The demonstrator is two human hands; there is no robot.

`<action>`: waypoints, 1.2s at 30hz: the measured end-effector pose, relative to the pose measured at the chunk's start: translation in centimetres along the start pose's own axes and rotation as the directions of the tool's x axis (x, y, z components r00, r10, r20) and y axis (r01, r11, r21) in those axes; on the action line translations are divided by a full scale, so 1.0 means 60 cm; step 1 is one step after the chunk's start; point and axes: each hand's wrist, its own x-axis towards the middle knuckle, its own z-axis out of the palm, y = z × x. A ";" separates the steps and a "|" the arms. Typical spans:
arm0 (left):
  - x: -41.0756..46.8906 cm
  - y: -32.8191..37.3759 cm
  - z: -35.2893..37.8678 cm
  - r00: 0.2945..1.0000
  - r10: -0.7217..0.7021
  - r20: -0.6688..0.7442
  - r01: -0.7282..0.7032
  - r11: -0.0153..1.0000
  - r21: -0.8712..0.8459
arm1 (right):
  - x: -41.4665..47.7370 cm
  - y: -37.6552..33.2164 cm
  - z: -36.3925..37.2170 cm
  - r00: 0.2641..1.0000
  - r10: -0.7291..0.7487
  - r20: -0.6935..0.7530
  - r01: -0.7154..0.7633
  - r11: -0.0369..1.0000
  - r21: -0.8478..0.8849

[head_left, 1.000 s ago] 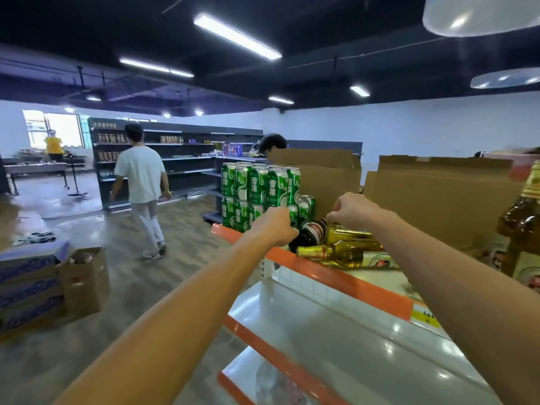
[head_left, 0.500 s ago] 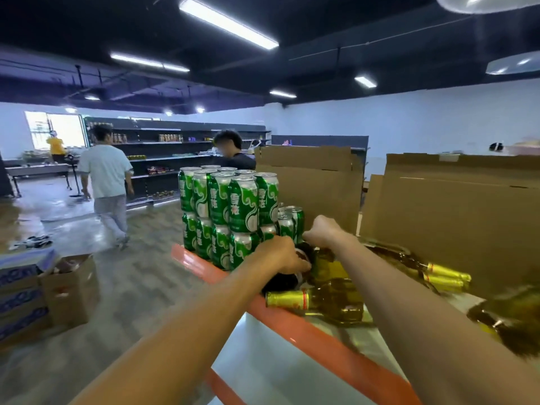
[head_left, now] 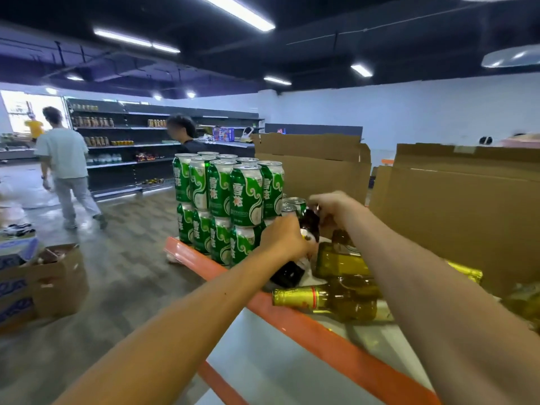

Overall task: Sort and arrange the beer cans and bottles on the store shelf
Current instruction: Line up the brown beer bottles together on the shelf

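Observation:
Green beer cans (head_left: 230, 200) stand stacked two high at the left end of the top shelf (head_left: 315, 325), which has an orange front edge. To their right several green glass bottles (head_left: 339, 299) with gold foil necks lie on their sides. A dark bottle (head_left: 295, 267) leans between the cans and the green bottles. My left hand (head_left: 283, 241) is closed around its body. My right hand (head_left: 336, 206) is closed at its upper end, beside two loose cans (head_left: 293, 204).
Brown cardboard boxes (head_left: 455, 206) stand behind the bottles. A white lower shelf (head_left: 263, 369) juts out below. Open cartons (head_left: 43, 282) sit on the floor at left. Two people (head_left: 64, 165) stand in the aisle before dark shelving (head_left: 128, 147).
My view has moved closer to the cans. The dark bottle has gone from lying on the shelf to leaning upward in both hands, with my right hand higher by the loose cans.

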 end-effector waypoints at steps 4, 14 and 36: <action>-0.001 0.003 -0.012 0.984 0.058 -0.169 -0.089 0.979 -0.181 | -0.058 -0.079 -0.024 0.948 -0.252 -0.192 0.245 0.968 -0.060; -0.098 0.016 -0.099 0.941 0.162 -0.297 -0.291 0.833 -0.471 | -0.249 -0.127 -0.028 0.721 -0.510 -0.468 0.450 0.859 -0.243; -0.521 0.467 0.017 0.790 0.599 -0.133 -0.445 0.410 -0.797 | -0.763 0.127 -0.414 0.426 -0.359 -0.830 0.023 0.922 -0.387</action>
